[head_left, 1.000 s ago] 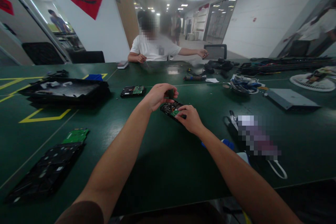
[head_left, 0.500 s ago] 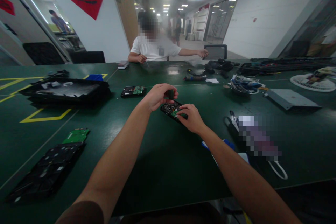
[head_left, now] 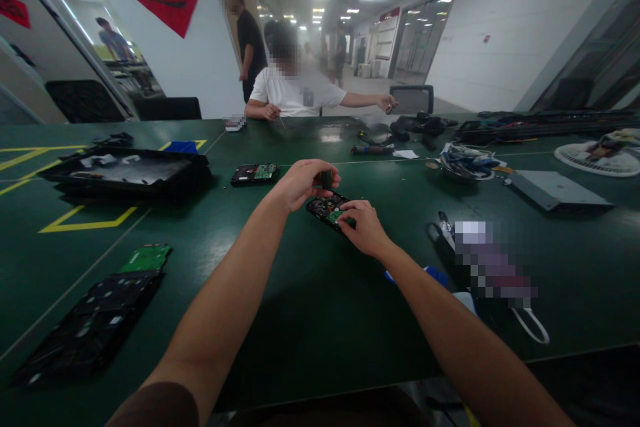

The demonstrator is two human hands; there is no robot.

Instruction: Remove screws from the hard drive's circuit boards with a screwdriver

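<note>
A black hard drive [head_left: 323, 209] with a green circuit board lies at an angle on the table in front of me. Just above its far end, my left hand [head_left: 311, 183] is closed, fingers curled round a small dark flat piece [head_left: 327, 179] that is mostly hidden. My right hand [head_left: 364, 227] grips the near right end of the drive, thumb and fingertips at the green board. Its fingers cover part of that end.
On the left lie black drives [head_left: 95, 320] with a green board [head_left: 147, 257]; another hard drive [head_left: 255, 174] sits farther back. A black tray [head_left: 125, 173] stands behind. To the right are a grey metal box [head_left: 557, 190], bundled cables [head_left: 467, 163] and a blurred-out object [head_left: 493, 260]. A person [head_left: 297, 90] sits opposite.
My hands and the hard drive have hardly moved. A person in dark clothes has appeared behind the seated one, and a person at far right has gone out of view.
</note>
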